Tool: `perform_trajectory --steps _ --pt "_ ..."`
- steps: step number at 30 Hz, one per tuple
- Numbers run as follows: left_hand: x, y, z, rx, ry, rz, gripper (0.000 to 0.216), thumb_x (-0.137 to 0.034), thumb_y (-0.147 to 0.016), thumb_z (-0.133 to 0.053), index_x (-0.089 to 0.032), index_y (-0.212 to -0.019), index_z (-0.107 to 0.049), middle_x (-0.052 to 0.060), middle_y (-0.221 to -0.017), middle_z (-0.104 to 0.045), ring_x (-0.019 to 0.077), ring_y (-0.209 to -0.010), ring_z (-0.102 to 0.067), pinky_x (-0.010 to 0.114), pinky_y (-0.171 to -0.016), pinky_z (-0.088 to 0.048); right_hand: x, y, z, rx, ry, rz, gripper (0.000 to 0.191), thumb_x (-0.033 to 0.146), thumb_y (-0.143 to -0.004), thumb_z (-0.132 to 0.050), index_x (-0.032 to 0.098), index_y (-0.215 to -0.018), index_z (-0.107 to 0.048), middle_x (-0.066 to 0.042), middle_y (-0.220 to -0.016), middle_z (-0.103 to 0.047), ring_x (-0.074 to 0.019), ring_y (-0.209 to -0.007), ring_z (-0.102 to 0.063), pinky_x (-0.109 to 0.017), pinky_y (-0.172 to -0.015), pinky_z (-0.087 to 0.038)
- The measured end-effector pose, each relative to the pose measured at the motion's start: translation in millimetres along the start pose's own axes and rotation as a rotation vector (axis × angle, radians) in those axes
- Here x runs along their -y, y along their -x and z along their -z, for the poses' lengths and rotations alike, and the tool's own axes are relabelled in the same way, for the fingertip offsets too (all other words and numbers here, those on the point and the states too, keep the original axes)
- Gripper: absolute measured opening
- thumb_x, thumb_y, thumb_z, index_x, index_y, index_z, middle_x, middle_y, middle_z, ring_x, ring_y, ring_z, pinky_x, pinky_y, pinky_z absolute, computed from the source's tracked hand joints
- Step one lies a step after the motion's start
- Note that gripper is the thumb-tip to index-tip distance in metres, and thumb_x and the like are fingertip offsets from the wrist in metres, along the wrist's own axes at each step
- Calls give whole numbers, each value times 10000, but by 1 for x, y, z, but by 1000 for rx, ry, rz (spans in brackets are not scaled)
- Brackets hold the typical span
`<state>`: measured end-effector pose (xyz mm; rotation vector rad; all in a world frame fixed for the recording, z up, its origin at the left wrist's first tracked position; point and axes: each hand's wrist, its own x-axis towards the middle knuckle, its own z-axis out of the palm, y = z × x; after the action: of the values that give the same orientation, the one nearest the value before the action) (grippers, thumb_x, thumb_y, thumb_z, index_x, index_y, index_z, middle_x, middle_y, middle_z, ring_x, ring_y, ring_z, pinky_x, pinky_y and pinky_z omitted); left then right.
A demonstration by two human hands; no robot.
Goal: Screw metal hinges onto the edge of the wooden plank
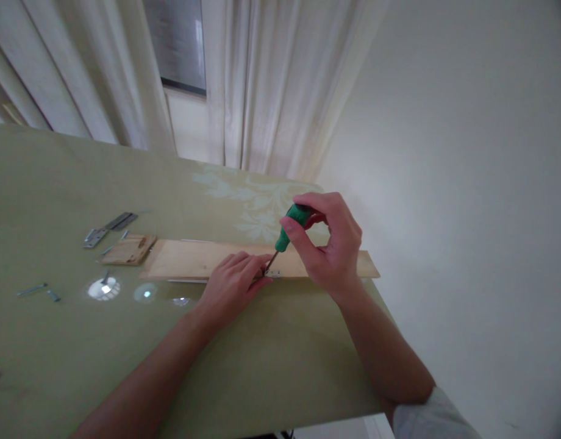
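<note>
My right hand [330, 244] is closed round the green handle of a screwdriver [287, 227], which tilts down to the left. Its tip meets a small metal hinge [274, 274] at the near edge of a long wooden board [184, 257]. My left hand [237, 277] rests on that board, thumb and forefinger pinched close around the screwdriver's tip. Whatever sits between those fingertips is too small and covered to make out. Part of the hinge is hidden under the left fingers.
Left of the board lies a small wooden piece [129, 249], with metal hinges [110, 229] behind it. Loose screws [32, 289] are farther left on the green tablecloth [79, 347]. Curtains [285, 79] hang behind the table, and a white wall [468, 183] stands at the right.
</note>
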<state>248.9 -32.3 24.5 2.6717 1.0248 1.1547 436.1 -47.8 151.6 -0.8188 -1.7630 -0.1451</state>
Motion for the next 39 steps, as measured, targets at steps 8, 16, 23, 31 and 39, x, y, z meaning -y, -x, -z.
perform_trajectory --steps 8,16,23,31,39 --pt "0 0 0 2 -18 -3 281 -344 -1011 -661 -189 -1244 -640 50 -932 -750 231 -889 -686 354 -795 -526 -1 0 4 93 -9 26 382 185 -979 -571 269 -1345 -641 -54 -1162 -733 -186 -977 -693 -346 -815 -621" --pt "1 0 -1 -6 -4 -2 344 -324 -993 -685 -194 -1307 -628 52 -959 -763 232 -907 -692 363 -818 -537 0 0 1 34 63 -12 324 266 -955 -722 290 -1277 -704 -25 -973 -647 -167 -832 -608 -331 -746 -603" --pt "0 0 0 7 -2 5 284 -334 -991 -695 -189 -1231 -644 44 -934 -751 230 -889 -684 358 -802 -529 1 0 4 114 -29 -15 397 209 -1028 -525 286 -1395 -657 -72 -1234 -699 -201 -1067 -666 -356 -827 -639" --pt "1 0 0 1 -10 1 297 -344 -1001 -682 -199 -1255 -635 46 -948 -755 231 -883 -687 358 -802 -525 0 0 1 51 4 -11 348 276 -971 -719 288 -1318 -727 -40 -1022 -642 -166 -891 -635 -311 -730 -610" --pt "2 0 -2 -1 -7 0 294 -365 -1009 -669 -193 -1245 -633 46 -949 -755 232 -883 -681 359 -800 -522 0 0 2 77 -37 -12 404 194 -1010 -618 286 -1401 -661 -47 -1145 -710 -170 -990 -670 -317 -782 -617"
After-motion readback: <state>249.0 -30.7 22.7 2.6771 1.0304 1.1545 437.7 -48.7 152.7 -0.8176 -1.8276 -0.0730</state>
